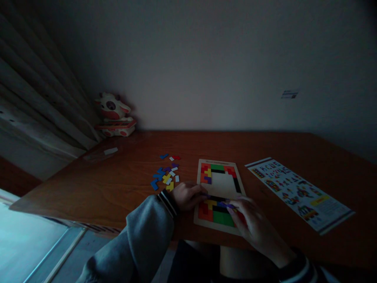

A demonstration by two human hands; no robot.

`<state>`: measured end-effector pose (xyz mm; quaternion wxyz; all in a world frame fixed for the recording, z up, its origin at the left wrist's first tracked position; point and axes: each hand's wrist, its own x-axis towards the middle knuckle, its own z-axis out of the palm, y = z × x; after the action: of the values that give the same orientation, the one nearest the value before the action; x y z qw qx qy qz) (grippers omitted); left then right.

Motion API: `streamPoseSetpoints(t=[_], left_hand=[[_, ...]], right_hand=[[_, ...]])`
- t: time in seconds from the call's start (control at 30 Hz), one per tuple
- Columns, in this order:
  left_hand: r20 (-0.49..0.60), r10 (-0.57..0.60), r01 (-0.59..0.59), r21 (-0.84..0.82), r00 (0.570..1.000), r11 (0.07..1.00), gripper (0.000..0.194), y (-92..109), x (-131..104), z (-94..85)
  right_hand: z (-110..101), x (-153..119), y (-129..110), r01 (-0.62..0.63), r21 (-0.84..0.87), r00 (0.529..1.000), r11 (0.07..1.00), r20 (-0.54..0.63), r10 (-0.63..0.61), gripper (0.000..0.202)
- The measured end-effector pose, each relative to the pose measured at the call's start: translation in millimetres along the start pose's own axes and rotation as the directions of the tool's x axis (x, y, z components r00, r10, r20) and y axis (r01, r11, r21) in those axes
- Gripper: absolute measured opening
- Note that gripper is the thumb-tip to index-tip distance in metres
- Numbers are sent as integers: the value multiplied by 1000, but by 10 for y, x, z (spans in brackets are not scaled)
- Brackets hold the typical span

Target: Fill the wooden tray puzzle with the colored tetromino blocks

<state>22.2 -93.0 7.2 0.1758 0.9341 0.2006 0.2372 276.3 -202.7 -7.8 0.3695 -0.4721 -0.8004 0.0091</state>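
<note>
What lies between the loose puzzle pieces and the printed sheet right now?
In the head view, the puzzle board lies there, with the left hand over its left edge and the right hand over its right edge.

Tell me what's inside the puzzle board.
The puzzle board holds coloured pieces, red, green, yellow and black among them. The left hand and right hand cover parts of it; what lies beneath them is hidden.
</note>
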Motion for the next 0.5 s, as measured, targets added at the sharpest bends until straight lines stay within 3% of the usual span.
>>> streamPoseSetpoints(t=[0.13, 0.3, 0.5], left_hand=[[-13, -45, 44, -74, 999, 996, 26, -3, -3, -23], [-182, -54, 37, -97, 982, 995, 23, -77, 26, -109], [-233, -272, 212, -250, 934, 945, 24, -128, 14, -180]], right_hand=[[-17, 20, -12, 7, 46, 1000, 999, 5, -7, 16], [-81, 11, 24, -159, 133, 986, 978, -33, 165, 5], [-195, 227, 74, -307, 203, 949, 930, -2, 314, 17]])
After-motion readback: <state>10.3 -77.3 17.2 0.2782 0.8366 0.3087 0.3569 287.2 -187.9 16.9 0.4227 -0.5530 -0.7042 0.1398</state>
